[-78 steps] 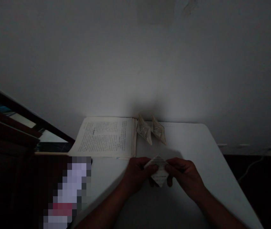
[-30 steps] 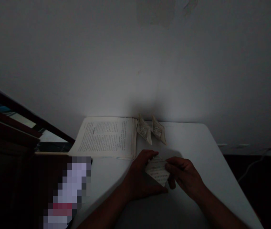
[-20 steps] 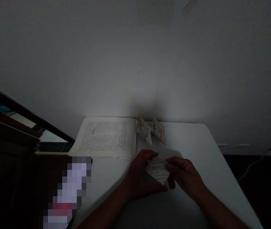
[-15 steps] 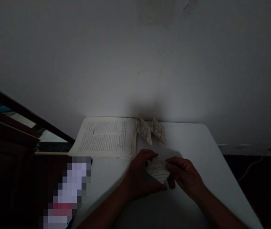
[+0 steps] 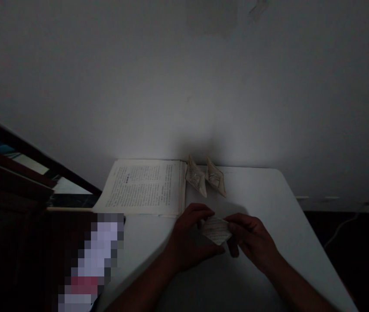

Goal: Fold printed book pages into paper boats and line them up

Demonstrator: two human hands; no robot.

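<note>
Both my hands hold one small folded piece of printed paper [image 5: 216,229] just above the white table [image 5: 269,203]. My left hand [image 5: 189,240] curls around its left side, fingers over the top edge and thumb under the lower point. On the right corner, my right hand [image 5: 252,240] pinches the piece with its fingertips. Two finished folded paper shapes [image 5: 205,178] stand at the back of the table near the wall, a little beyond my hands.
An open book [image 5: 144,186] with printed pages lies at the table's back left, touching the folded shapes. Dark wooden furniture [image 5: 15,182] fills the left side. A blurred patch [image 5: 90,264] sits at the lower left. The scene is dim, and the wall stands close behind.
My left hand has shifted from pinching the paper's left corner to wrapping around its left side. The folded piece looks shorter and more tilted than before. The book and finished shapes have not moved.
</note>
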